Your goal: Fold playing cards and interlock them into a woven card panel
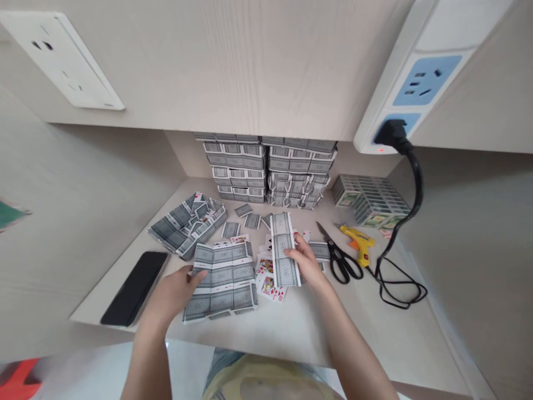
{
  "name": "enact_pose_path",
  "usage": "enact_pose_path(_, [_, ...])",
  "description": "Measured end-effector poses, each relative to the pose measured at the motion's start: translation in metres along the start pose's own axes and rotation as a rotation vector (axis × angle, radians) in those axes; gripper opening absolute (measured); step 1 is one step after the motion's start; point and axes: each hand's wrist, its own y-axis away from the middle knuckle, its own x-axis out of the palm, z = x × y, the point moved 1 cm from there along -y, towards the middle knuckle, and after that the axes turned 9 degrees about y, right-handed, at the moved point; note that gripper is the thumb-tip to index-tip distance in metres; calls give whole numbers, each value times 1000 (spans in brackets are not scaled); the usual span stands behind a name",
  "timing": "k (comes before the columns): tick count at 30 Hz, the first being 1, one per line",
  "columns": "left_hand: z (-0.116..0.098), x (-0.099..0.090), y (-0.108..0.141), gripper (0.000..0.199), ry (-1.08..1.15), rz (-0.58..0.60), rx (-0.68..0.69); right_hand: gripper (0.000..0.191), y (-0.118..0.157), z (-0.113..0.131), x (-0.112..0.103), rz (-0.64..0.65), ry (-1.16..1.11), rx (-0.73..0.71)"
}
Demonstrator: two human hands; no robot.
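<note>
Clock hours are read from the middle of the view. At 10 o'clock is a white wall socket, and at 8 a black smartphone lies on the worktop. Between 7 and 8, the left hand has its thumb pressed over the left edge of a flat playing-card panel at 7, its fingers closed around that edge. Beyond the panel, between 8 and 9, a card-built tray contains loose cards.

Two stacks of card-covered blocks at 12 look finished. The panel's three rows of backs appear joined, while a narrow card strip, between 5 and 6, is separate from it; attaching seems not yet done. Loose playing cards beneath the strip look unused. At 5, the right hand pinches the strip's right edge, thumb in front, fingers curled behind.

Black-handled scissors lie at 4, and a yellow glue gun between 3 and 4. Clear-sided card packs are grouped at 3. A black plug sits in the power strip at 2, its red light lit.

"10" and "J" are readable on loose diamonds; no brand is legible, and the glue gun's label is too small.
</note>
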Motion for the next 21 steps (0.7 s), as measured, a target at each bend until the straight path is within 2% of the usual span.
enact_pose_path(2, [-7, 8, 2, 29, -66, 55, 58, 22, 1, 4, 1, 29, -78, 52])
enact_pose_path(8, [-57, 27, -3, 22, -136, 13, 189, 34, 12, 23, -10, 109, -220, 123])
enact_pose_path(11, [-72, 38, -8, 25, -194, 43, 200, 41, 22, 23, -22, 74, -251, 137])
enact_pose_path(15, [-71, 47, -12, 30, -272, 47, 135, 32, 35, 15, -35, -76, -322, 161])
enact_pose_path(18, [-65, 47, -11, 35, -236, 43, 114, 28, 43, 10, -37, -108, -388, 180])
enact_pose_path(20, [-63, 45, -9, 39, -173, -33, 168, 25, 44, 7, -36, -85, -427, 204])
enact_pose_path(21, [-64, 43, -8, 41, -151, -111, 211, 23, 44, 6, -35, -78, -434, 223])
